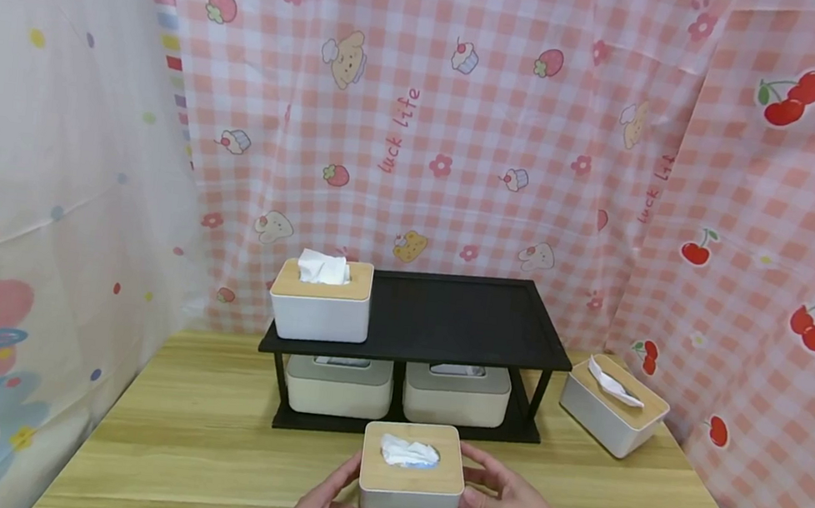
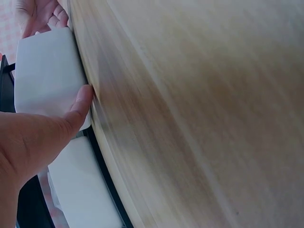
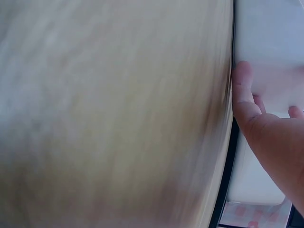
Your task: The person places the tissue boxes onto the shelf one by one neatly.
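Both hands hold a white tissue box [image 1: 409, 504] with a wooden lid from its two sides, in front of the black rack. A crumpled tissue shows in the lid's opening. My left hand [image 1: 329, 507] grips the box's left side, its thumb at the front corner. On the right side my right hand [image 1: 510, 507] grips with fingers spread along the wall. In the left wrist view the left thumb [image 2: 81, 102] presses the white wall of the box [image 2: 47, 71]. The right wrist view shows the right thumb [image 3: 243, 78] against the same box [image 3: 270, 38].
A black two-tier rack [image 1: 461, 315] carries one tissue box [image 1: 321, 315] on its upper left. Two more boxes, a left one [image 1: 339, 393] and a right one [image 1: 456, 402], sit on its lower tier. Another tissue box [image 1: 604, 415] stands angled on the wooden table [image 1: 205, 440] at right.
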`<state>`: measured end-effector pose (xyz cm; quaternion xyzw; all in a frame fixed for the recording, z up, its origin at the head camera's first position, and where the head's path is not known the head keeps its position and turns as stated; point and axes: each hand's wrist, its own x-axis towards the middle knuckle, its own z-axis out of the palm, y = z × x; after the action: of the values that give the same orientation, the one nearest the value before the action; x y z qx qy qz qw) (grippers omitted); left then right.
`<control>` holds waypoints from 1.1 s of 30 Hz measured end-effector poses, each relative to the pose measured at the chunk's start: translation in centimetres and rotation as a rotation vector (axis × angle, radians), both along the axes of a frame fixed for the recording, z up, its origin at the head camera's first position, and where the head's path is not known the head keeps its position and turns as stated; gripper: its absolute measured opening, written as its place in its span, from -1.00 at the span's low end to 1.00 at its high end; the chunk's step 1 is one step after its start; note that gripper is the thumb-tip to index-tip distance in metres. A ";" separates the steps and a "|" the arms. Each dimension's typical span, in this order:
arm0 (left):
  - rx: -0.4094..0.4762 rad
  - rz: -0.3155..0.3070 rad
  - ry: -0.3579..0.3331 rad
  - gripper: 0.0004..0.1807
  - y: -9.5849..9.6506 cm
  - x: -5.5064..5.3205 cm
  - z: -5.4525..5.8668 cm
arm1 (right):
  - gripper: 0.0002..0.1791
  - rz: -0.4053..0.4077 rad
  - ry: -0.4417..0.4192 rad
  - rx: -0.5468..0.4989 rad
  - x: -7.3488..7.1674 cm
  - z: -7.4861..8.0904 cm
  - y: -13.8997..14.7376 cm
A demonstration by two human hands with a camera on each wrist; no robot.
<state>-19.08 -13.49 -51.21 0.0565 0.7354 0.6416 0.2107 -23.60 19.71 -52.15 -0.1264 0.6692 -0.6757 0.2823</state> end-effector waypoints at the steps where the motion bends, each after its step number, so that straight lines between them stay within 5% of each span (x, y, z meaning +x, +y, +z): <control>1: -0.002 0.002 -0.003 0.09 0.0 0.0 0.0 | -0.07 -0.002 -0.003 -0.002 0.0 0.0 0.0; 15: 0.019 0.018 0.021 0.11 -0.1 0.6 0.8 | -0.05 -0.034 0.040 0.027 0.0 0.8 -0.4; 33: -0.070 0.070 0.038 0.07 -0.1 1.4 2.5 | -0.13 -0.017 0.128 0.005 1.1 2.8 0.2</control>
<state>-17.70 -13.56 -48.76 0.0357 0.7627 0.6213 0.1760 -22.50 19.91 -49.31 -0.1630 0.6885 -0.6671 0.2332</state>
